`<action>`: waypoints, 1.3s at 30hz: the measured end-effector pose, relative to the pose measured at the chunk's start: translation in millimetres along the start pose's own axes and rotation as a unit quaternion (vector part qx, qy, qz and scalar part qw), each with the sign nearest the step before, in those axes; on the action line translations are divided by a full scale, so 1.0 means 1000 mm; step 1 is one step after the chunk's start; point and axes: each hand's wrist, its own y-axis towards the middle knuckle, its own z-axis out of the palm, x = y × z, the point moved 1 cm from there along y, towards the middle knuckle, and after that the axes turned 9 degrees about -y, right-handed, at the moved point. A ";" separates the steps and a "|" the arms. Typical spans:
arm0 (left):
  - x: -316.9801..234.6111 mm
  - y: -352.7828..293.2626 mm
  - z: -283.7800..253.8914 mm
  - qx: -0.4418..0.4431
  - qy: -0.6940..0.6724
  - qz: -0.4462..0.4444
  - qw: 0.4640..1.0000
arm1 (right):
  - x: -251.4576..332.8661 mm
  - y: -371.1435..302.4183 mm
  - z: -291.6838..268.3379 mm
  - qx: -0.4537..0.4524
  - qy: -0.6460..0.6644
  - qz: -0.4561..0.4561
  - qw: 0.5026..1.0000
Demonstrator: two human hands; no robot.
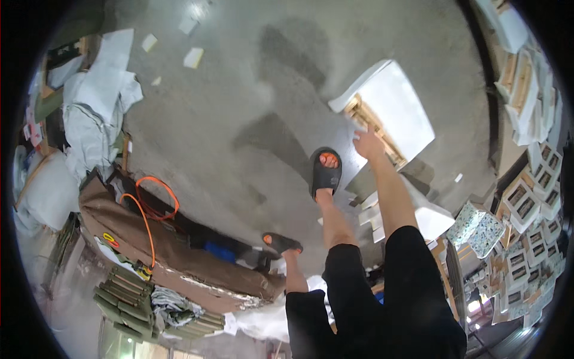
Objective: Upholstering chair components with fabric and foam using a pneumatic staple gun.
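My right arm stretches forward. My right hand (368, 145) is at the wooden edge of a white foam-covered piece (399, 99), a padded slab with a bare wood frame (376, 128) along one side. Its fingers are spread apart, one overlapping the wood in view; no grip shows, and whether they touch it cannot be made out. Below my forearm sits another white foam block (431, 216), partly hidden by the arm. My left hand is out of view.
A long brown-covered bench (179, 257) with an orange hose (143, 218) and scissors (110, 239) lies at left. White foam and cloth (95, 113) pile up behind it. Stacked white frames (523, 200) and a speckled foam block (476, 229) stand at right. Foam scraps (193, 58) lie on the concrete floor (221, 102).
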 end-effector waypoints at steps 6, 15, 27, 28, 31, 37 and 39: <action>-0.022 -0.011 0.010 -0.007 0.000 -0.043 0.999 | -0.003 0.028 0.037 -0.086 0.079 0.050 0.992; 0.007 -0.015 0.021 0.021 -0.059 -0.009 0.998 | -0.075 -0.034 -0.025 -0.022 0.053 -0.019 0.998; 0.144 -0.018 0.048 -0.040 -0.277 0.058 0.958 | 0.064 -0.428 -0.094 0.007 0.210 -0.191 0.959; 0.151 -0.008 0.047 -0.036 -0.312 0.113 0.943 | 0.092 -0.473 -0.091 0.009 0.251 -0.286 0.925; 0.166 0.018 0.027 -0.091 -0.405 0.211 0.885 | 0.160 -0.612 -0.089 0.056 0.233 -0.415 0.878; 0.171 0.010 -0.149 -0.091 -0.650 0.472 0.588 | 0.236 -0.836 -0.117 0.115 0.148 -0.562 0.806; 0.183 -0.022 -0.209 -0.118 -0.560 0.584 0.576 | 0.252 -0.875 -0.131 0.152 0.136 -0.569 0.797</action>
